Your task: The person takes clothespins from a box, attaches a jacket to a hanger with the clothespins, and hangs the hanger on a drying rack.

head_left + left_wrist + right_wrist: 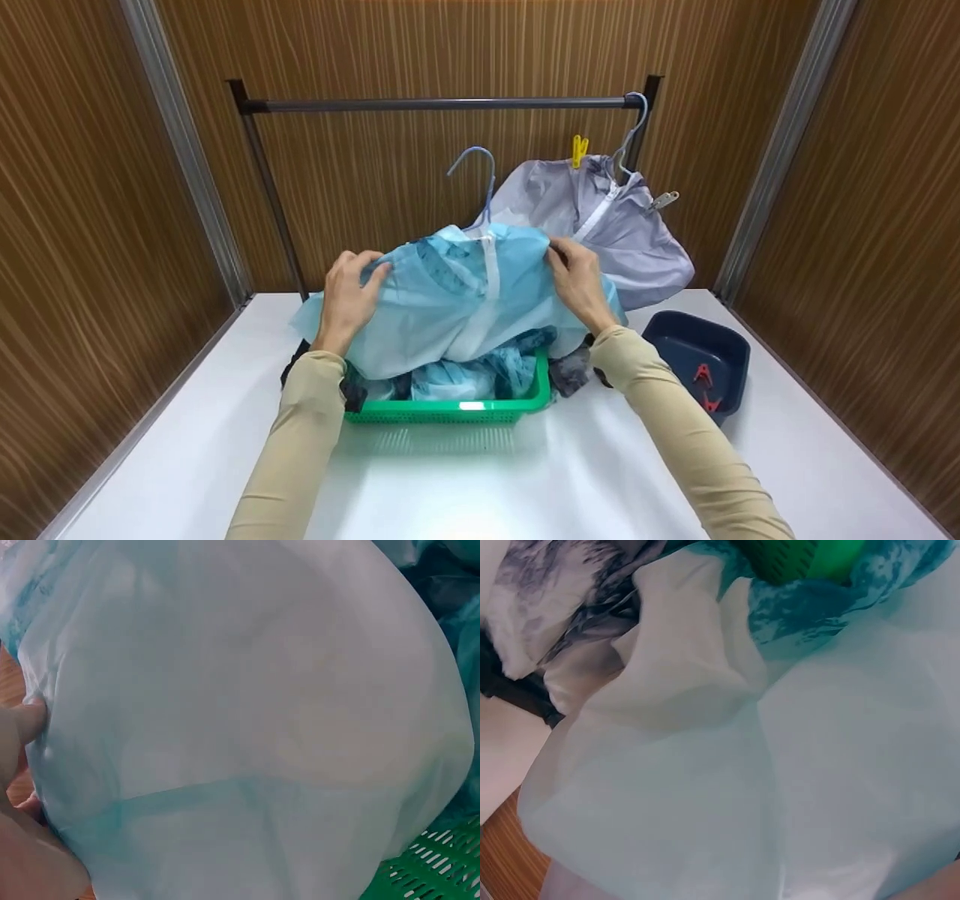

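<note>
A thin light-blue jacket (pixel 420 315) with a white zipper hangs spread out on a blue hanger (pixel 491 180), whose hook stands free below the rail. My left hand (pixel 349 300) pinches the jacket's left shoulder between thumb and fingers. At the opposite shoulder, my right hand (pixel 579 281) pinches the cloth. Pale jacket fabric (pixel 240 705) fills most of the left wrist view, with the left thumb at its edge. The right wrist view shows the hanging cloth (pixel 667 787) and only a sliver of that hand. Most of the hanger is hidden inside the jacket.
Behind, a lilac jacket (pixel 649 251) hangs on the dark rack (pixel 450 104), with a yellow clothespin (pixel 579 151) and a grey clothespin (pixel 664 200). Beneath the blue jacket sits a green basket (pixel 442 407) of clothes. A navy tub (pixel 739 360) at right holds red clothespins (pixel 703 375).
</note>
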A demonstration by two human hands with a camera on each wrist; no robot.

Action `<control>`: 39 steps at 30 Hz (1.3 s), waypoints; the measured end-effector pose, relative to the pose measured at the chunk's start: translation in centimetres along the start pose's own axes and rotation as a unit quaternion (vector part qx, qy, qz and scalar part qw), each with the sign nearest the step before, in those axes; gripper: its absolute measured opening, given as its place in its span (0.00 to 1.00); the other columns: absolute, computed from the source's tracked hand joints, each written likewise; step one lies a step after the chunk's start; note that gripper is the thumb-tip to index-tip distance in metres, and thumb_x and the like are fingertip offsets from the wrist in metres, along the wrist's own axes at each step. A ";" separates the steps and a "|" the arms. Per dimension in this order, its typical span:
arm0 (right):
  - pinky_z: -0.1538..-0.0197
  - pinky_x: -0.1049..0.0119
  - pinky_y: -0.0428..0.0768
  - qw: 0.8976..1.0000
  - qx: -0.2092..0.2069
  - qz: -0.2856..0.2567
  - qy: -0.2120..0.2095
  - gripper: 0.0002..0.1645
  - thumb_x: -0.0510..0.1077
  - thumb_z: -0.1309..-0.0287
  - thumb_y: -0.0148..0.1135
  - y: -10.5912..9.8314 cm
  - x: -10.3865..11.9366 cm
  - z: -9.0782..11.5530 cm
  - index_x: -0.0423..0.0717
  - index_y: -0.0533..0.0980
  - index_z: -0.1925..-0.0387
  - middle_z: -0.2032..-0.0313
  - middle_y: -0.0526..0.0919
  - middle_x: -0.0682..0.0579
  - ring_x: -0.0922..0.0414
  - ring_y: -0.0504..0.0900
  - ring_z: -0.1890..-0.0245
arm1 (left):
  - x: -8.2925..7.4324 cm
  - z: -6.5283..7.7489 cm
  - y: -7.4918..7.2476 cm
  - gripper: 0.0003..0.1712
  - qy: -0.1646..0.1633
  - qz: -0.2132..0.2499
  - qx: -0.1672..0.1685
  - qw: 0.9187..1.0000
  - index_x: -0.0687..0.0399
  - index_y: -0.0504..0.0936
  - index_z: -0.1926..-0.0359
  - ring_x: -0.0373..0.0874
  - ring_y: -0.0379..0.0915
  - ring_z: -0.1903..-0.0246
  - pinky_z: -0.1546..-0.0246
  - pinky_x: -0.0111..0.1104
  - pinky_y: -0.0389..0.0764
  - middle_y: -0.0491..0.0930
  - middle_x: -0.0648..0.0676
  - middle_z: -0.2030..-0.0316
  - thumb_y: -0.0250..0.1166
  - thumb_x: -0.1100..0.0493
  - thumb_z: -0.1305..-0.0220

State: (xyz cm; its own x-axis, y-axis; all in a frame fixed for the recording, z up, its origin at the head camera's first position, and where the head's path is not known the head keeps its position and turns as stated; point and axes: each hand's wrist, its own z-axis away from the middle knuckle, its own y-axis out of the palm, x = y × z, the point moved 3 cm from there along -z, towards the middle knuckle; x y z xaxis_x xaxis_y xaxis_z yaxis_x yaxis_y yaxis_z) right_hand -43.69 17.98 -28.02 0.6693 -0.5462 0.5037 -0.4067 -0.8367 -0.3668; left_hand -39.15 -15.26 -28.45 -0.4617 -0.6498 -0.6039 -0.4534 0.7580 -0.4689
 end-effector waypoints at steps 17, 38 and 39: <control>0.58 0.61 0.70 0.992 0.044 -0.022 0.115 0.14 0.46 0.36 0.51 -2.8 -4.2 2.0 0.46 0.78 0.56 0.62 0.79 0.49 0.55 0.75 0.62 | 2.1 0.2 -1.3 0.14 -0.056 0.081 -0.032 0.995 0.54 0.78 0.59 0.46 0.65 0.63 0.58 0.39 0.64 0.68 0.53 0.65 0.58 0.49 0.38; 0.57 0.62 0.74 0.997 0.012 0.022 0.075 0.12 0.43 0.38 0.53 -4.7 -3.7 3.0 0.46 0.79 0.57 0.59 0.81 0.53 0.58 0.78 0.60 | 1.9 0.6 -0.6 0.12 -0.021 0.060 -0.043 0.997 0.53 0.78 0.62 0.44 0.63 0.63 0.58 0.38 0.64 0.67 0.52 0.66 0.60 0.49 0.40; 0.57 0.62 0.75 0.998 0.013 0.030 0.063 0.11 0.42 0.39 0.54 -5.0 -3.8 3.1 0.45 0.79 0.57 0.59 0.81 0.52 0.57 0.78 0.60 | 1.9 0.6 -0.7 0.12 -0.020 0.063 -0.044 0.997 0.53 0.78 0.62 0.44 0.63 0.63 0.58 0.38 0.64 0.67 0.51 0.67 0.61 0.50 0.41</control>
State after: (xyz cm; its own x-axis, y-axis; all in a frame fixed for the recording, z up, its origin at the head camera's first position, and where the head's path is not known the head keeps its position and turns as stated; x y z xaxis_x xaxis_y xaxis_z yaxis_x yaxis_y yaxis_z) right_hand -42.27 24.39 -30.47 0.5608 -0.5968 0.5739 -0.4254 -0.8024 -0.4186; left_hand -39.28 -16.98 -29.67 -0.4897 -0.5453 -0.6803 -0.4594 0.8246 -0.3302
